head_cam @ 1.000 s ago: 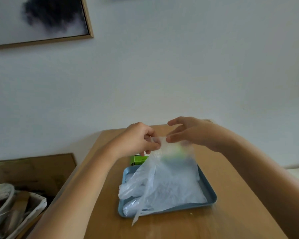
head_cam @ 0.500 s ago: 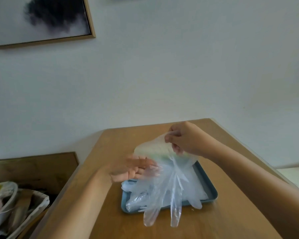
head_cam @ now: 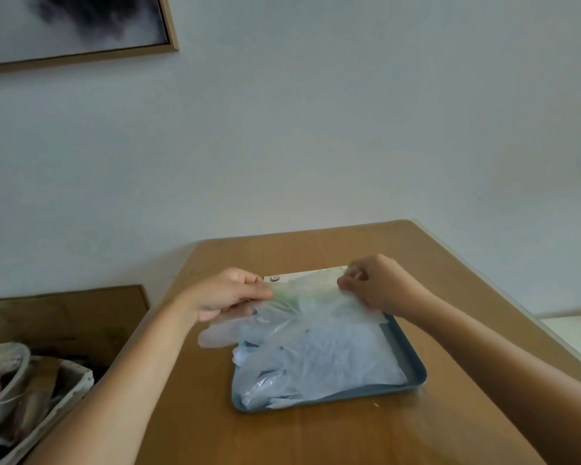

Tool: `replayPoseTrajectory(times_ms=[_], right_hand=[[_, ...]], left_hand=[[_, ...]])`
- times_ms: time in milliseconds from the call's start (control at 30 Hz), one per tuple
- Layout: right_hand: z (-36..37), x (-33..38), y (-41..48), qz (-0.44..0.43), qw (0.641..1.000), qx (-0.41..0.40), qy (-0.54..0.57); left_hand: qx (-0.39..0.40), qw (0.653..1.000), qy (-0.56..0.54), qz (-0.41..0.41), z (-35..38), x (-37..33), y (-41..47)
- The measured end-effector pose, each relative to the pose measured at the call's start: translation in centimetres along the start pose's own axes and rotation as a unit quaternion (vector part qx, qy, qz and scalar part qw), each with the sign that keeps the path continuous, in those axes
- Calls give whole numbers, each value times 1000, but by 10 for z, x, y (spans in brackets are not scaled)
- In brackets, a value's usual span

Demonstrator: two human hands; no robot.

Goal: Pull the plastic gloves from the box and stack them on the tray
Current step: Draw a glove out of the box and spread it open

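My left hand pinches the left edge of a clear plastic glove, fingers curled on it. The glove is stretched above the far edge of the blue tray, its fingers trailing past the tray's left edge. The box shows just behind, largely hidden. My right hand pinches the glove's right edge. A stack of gloves lies in the tray, mid-table.

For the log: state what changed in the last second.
Left hand, flat against the hanging glove before, now pinches it; both hands spread the glove and lowered it toward the tray. Right hand kept its pinch; tray and pile stayed.
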State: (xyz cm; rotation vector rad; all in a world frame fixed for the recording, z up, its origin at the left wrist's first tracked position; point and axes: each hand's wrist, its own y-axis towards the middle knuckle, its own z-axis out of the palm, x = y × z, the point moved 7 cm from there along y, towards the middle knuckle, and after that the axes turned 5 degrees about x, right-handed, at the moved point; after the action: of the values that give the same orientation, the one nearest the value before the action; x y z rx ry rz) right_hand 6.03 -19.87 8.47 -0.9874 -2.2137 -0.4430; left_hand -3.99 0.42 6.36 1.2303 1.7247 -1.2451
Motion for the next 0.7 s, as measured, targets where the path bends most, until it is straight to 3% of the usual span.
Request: replayPoseTrajectory(times_ms=[167, 300, 433, 533, 600, 700], right_hand=[[36, -35, -4, -43, 993, 13, -106], [55, -65, -8, -23, 989, 31, -139], [56, -72, -4, -20, 990, 32, -138], [53, -76, -1, -23, 990, 19, -137], [53, -77, 1, -29, 991, 16, -130], [51, -75, 4, -35, 991, 13, -125]], left_hand=[[-17, 981, 192, -7, 7, 12, 18], [-30, 943, 328, -46, 15, 35, 31], [-233, 895, 378, -41, 0, 32, 25], [-317, 855, 409, 47, 18, 14, 12], [-298, 855, 403, 133, 45, -2, 4], [-171, 871, 421, 190, 89, -3, 7]])
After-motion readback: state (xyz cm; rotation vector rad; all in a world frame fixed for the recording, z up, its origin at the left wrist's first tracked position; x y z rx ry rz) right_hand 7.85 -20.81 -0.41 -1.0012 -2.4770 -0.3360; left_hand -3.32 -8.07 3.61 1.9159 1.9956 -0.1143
